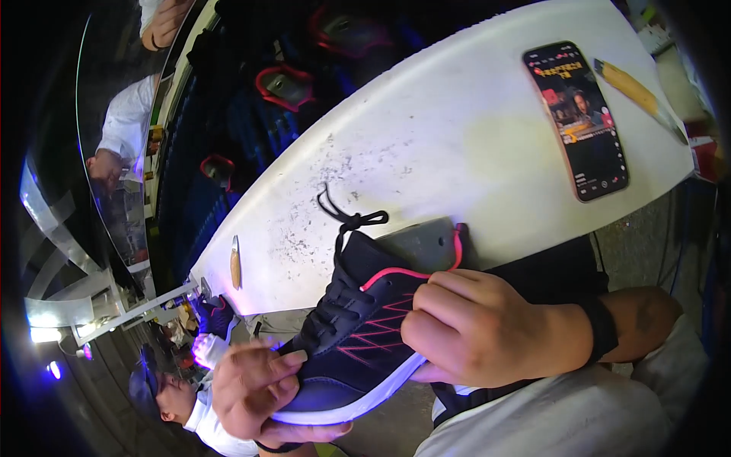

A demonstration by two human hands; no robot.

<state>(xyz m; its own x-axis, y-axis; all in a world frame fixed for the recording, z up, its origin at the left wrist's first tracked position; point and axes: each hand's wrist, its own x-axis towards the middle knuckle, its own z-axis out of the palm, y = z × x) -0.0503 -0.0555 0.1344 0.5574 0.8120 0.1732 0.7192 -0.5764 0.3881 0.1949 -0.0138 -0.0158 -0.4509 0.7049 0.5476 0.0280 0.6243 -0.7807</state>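
A black sneaker (365, 327) with pink zigzag stitching, pink collar piping and a white sole is held between both hands, toe pointing to the lower left. My left hand (255, 381) is closed round the toe, fingertips on the upper and thumb side near the sole. With fingers curled, my right hand (487, 327) grips the side and heel, covering that part. A grey shoe last (422, 242) fills the sneaker's opening. Black laces (352, 221) are tied in a bow that stands above the tongue.
Beyond the sneaker lies a white worktop (426, 145) with dark scuffs. A lit phone (579, 122), a wooden-handled knife (636, 95) and a smaller knife (235, 263) rest on it. Dark shoes (283, 85) line up behind. A co-worker (183, 396) sits lower left, near another shoe (215, 316).
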